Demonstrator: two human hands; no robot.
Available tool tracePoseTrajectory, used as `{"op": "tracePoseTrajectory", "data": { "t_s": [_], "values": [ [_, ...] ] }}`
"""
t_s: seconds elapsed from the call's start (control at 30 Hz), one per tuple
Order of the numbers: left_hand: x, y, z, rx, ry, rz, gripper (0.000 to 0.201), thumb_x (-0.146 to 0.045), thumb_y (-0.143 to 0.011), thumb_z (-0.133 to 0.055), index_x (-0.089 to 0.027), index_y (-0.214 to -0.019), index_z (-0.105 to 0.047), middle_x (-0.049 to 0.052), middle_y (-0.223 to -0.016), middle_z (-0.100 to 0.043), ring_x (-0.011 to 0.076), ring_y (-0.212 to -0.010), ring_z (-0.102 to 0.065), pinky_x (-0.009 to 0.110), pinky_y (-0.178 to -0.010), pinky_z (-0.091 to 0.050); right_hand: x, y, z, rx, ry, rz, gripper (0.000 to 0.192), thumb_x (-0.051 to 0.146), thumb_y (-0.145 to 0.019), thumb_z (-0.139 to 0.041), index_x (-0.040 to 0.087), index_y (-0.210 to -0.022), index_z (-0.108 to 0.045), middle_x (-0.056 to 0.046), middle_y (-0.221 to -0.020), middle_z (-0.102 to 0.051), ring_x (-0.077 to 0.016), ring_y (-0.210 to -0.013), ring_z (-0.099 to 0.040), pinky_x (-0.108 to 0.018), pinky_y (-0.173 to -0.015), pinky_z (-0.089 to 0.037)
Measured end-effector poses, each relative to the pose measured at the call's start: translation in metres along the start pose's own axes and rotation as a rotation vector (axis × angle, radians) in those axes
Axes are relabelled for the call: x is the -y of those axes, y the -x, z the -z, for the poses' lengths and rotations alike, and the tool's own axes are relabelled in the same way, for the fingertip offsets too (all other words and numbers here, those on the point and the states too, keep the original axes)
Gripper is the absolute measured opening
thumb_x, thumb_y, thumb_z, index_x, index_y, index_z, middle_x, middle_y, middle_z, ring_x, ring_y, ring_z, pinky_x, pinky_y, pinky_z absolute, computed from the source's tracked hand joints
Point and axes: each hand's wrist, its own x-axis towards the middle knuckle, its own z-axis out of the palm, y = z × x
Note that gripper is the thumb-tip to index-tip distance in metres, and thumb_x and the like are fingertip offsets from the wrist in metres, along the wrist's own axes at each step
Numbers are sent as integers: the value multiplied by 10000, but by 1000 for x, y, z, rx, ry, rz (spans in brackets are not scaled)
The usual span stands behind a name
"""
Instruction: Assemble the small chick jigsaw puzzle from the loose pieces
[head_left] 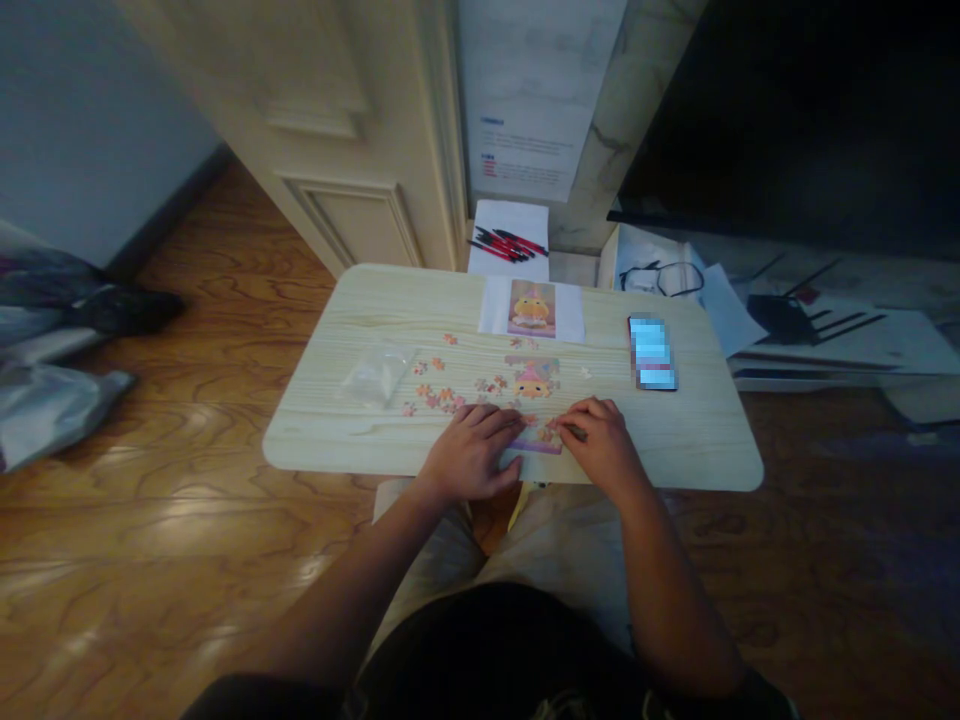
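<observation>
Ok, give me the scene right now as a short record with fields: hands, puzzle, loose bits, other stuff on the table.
left hand: flat on the puzzle's lower left edge
right hand: fingertips on its lower right edge
jigsaw puzzle: partly assembled, near table edge
loose pieces: scattered left of puzzle
reference picture: far side, on white sheet
plastic bag: left of pieces
phone: right
table: light wood

Dim, soft-focus view with wide-angle bending at the edges; pale glare streaks the wooden floor (150,520) at left.

phone (652,352) screen blurred, puzzle (533,410) partly hidden
</observation>
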Motion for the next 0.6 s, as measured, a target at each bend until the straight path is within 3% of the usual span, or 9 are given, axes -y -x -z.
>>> {"op": "tracePoseTrajectory", "data": {
  "t_s": [0.4, 0.6],
  "values": [
    [1, 6, -4, -38, -70, -60, 377, -416, -955, -582, -225, -1250, -720, 94, -1293, -718, 295, -1136, -617, 504, -960, -466, 5, -2, -5, -24, -7, 15, 104, 234, -935, -700, 267, -975, -790, -72, -996, -696, -276, -1011, -591, -486, -961, -499],
    [3, 16, 0, -86, -69, -71, 287, -338, -990, -565, -228, -1200, -727, 72, -1290, -726, 262, -1114, -631, 464, -953, -486, 27, -9, -13, 1, -26, 68, 122, 240, -964, -676, 277, -997, -787, -61, -1004, -700, -265, -1012, -604, -495, -1013, -470]
  ]
}}
